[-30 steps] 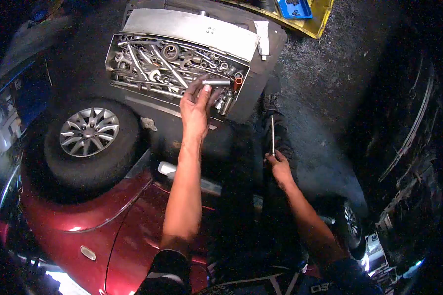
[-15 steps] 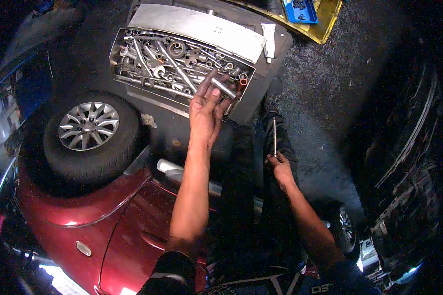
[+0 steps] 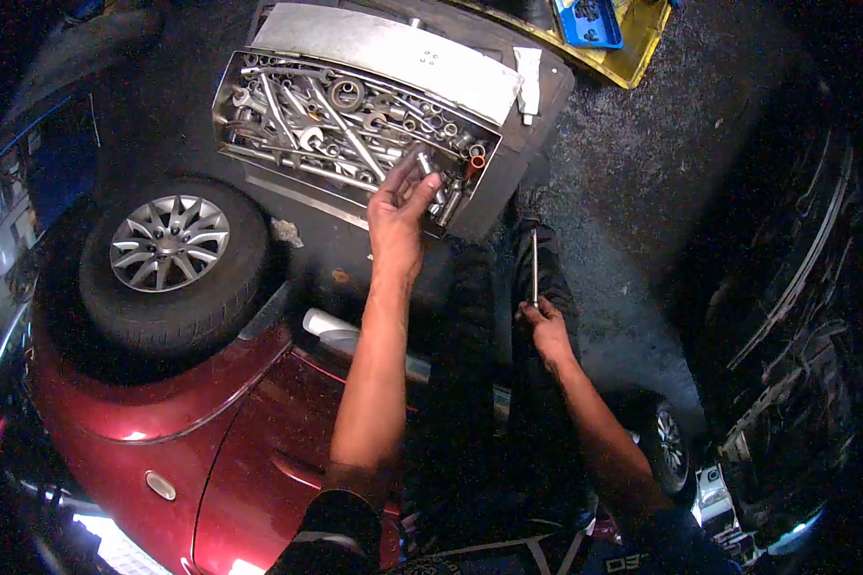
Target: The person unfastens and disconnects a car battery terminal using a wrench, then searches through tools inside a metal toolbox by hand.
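My left hand (image 3: 400,216) is over the right part of an open metal toolbox (image 3: 292,190), its fingers pinched round a small silver socket (image 3: 425,163). Beneath and around these fingers lie loose sockets and open-ended wrenches (image 3: 340,125), with an orange-red ring-shaped piece (image 3: 477,164) at the box's right end. My right hand (image 3: 547,326) is lower and to the right, above my dark trouser leg. It grips the lower end of a slim, straight metal bar (image 3: 535,264) that points up and away from me. The bar's gripped end is hidden by the fingers.
A wheel with a silver rim (image 3: 170,242) lies at the left, by a dark red car (image 3: 259,470). Beyond the toolbox are a white tube (image 3: 527,81) and a yellow tray (image 3: 642,59) with a blue container (image 3: 590,24). Another wheel (image 3: 673,446) stands lower right.
The long silver cylinder seen across my left fingers no longer shows there; a shorter silver piece now shows at the fingertips, and the hand has turned slightly. My right hand stays nearly still.
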The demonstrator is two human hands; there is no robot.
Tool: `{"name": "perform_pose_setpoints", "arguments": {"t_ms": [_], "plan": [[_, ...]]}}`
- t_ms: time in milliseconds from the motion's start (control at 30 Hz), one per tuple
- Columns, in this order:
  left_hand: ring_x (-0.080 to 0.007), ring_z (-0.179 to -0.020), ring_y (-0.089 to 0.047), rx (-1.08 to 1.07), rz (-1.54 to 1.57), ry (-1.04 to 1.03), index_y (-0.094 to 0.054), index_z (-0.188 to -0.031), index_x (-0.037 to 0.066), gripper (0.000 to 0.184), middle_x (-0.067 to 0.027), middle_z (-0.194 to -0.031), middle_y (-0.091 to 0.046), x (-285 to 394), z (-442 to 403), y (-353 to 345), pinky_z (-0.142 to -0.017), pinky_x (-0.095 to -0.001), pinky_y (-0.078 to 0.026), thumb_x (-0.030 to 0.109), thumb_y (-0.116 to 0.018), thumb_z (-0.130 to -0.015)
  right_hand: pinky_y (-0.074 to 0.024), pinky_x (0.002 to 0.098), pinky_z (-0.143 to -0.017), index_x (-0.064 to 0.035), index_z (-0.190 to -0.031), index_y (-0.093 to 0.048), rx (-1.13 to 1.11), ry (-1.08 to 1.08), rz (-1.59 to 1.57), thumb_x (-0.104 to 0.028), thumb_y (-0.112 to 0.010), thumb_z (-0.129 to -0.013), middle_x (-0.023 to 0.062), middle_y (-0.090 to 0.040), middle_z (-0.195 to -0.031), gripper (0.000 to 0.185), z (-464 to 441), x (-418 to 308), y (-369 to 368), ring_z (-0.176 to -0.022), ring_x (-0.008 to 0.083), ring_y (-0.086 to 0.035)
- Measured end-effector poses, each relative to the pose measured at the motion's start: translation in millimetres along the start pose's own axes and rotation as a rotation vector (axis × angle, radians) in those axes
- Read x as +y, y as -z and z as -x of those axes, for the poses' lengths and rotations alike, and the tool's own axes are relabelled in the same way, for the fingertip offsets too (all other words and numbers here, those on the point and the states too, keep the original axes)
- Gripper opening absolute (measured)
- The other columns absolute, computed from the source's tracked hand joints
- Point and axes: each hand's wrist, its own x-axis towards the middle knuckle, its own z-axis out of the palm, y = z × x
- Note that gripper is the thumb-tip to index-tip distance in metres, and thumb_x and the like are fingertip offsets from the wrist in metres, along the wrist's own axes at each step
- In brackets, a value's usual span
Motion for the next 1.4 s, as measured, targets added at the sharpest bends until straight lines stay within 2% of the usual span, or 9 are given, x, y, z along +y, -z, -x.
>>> {"name": "perform_pose_setpoints", "arguments": {"t_ms": [367, 467, 567, 767, 867, 1000, 1133, 1300, 1400], "plan": [[-0.0099, -0.087, -0.062, 0.067, -0.325, -0.013, -0.069, -0.120, -0.004, 0.037, -0.0067, -0.101, -0.073, 6.5, 1.6, -5.5, -0.082, -0.0242, -0.049, 0.009, -0.077, -0.087, -0.0462, 0.0258, -0.086, 0.0015, -0.111, -0.064, 0.032, 0.004, 0.029, -0.013, -0.059, -0.099, 0.0051, -0.068, -0.093, 0.019, -1.0, -2.6, -1.7, -0.088, 0.0137, -0.062], [-0.0094, -0.086, -0.061, 0.067, -0.356, -0.017, -0.070, -0.119, -0.004, 0.036, -0.0057, -0.100, -0.073, 4.7, 1.2, -5.7, -0.079, -0.0239, -0.049, 0.012, -0.078, -0.087, -0.0460, 0.0317, -0.094, 0.0063, -0.130, -0.057, -0.057, -0.012, 0.074, -0.029, -0.066, -0.096, 0.0138, -0.071, -0.108, 0.050, -4.9, 0.6, 4.9, -0.101, 0.0220, -0.062], [-0.0096, -0.085, -0.061, 0.074, -0.375, -0.017, -0.070, -0.118, -0.004, 0.036, -0.0051, -0.100, -0.073, 4.8, 0.7, -7.1, -0.078, -0.0237, -0.049, 0.012, -0.077, -0.087, -0.0461, 0.0257, -0.086, 0.0020, -0.111, -0.064, 0.052, 0.002, -0.017, -0.015, -0.058, -0.100, 0.0049, -0.068, -0.093, 0.021, -2.8, 1.8, -2.8, -0.089, 0.0137, -0.062], [-0.0091, -0.084, -0.061, 0.085, -0.385, 0.040, -0.069, -0.117, -0.007, 0.036, -0.0053, -0.100, -0.072, 9.2, 0.6, -8.1, -0.077, -0.0232, -0.049, 0.013, -0.077, -0.088, -0.0461, 0.0253, -0.085, 0.0021, -0.110, -0.063, 0.048, 0.009, -0.002, -0.016, -0.058, -0.100, 0.0047, -0.068, -0.094, 0.021, -9.0, 10.6, -0.1, -0.088, 0.0131, -0.061], [-0.0090, -0.081, -0.061, 0.136, -0.368, 0.051, -0.068, -0.118, -0.008, 0.038, -0.0061, -0.098, -0.072, 3.9, -5.3, -0.4, -0.074, -0.0235, -0.049, 0.017, -0.075, -0.090, -0.0435, 0.0334, -0.102, 0.0061, -0.136, -0.054, -0.012, -0.044, 0.060, -0.032, -0.069, -0.093, 0.0192, -0.067, -0.121, 0.059, -13.2, 13.6, 6.5, -0.113, 0.0274, -0.061], [-0.0101, -0.077, -0.061, 0.214, -0.508, 0.093, -0.067, -0.119, -0.008, 0.040, -0.0081, -0.095, -0.072, 14.1, -9.8, -1.6, -0.070, -0.0249, -0.049, 0.024, -0.070, -0.094, -0.0434, 0.0338, -0.102, 0.0058, -0.137, -0.053, -0.042, -0.076, 0.063, -0.034, -0.070, -0.093, 0.0193, -0.066, -0.124, 0.062, -11.7, 8.9, 7.9, -0.114, 0.0267, -0.060], [-0.0167, -0.079, -0.065, 0.057, -0.726, 0.086, -0.066, -0.120, -0.007, 0.043, -0.0145, -0.096, -0.073, -9.9, -36.3, 15.9, -0.072, -0.0299, -0.052, 0.028, -0.068, -0.094, -0.0437, 0.0332, -0.100, 0.0045, -0.134, -0.057, 0.000, -0.067, 0.097, -0.034, -0.069, -0.093, 0.0169, -0.067, -0.120, 0.057, -13.8, 13.2, 7.4, -0.111, 0.0243, -0.060], [-0.0363, -0.105, -0.069, 0.008, -0.944, -0.063, -0.066, -0.121, -0.006, 0.043, -0.0247, -0.112, -0.071, -16.4, -53.1, 13.6, -0.094, -0.0401, -0.050, 0.027, -0.065, -0.093, -0.0445, 0.0328, -0.098, 0.0023, -0.126, -0.062, -0.047, -0.041, 0.047, -0.030, -0.067, -0.095, 0.0136, -0.070, -0.113, 0.045, -8.0, 4.1, 9.2, -0.105, 0.0225, -0.061], [-0.0354, -0.106, -0.068, 0.067, -0.957, -0.121, -0.066, -0.121, -0.005, 0.042, -0.0251, -0.112, -0.070, -13.2, -47.9, 17.9, -0.094, -0.0395, -0.049, 0.026, -0.066, -0.093, -0.0452, 0.0322, -0.095, 0.0012, -0.123, -0.065, -0.019, -0.033, 0.008, -0.027, -0.065, -0.096, 0.0110, -0.071, -0.107, 0.039, -8.4, 6.5, 6.8, -0.100, 0.0204, -0.061]]}}
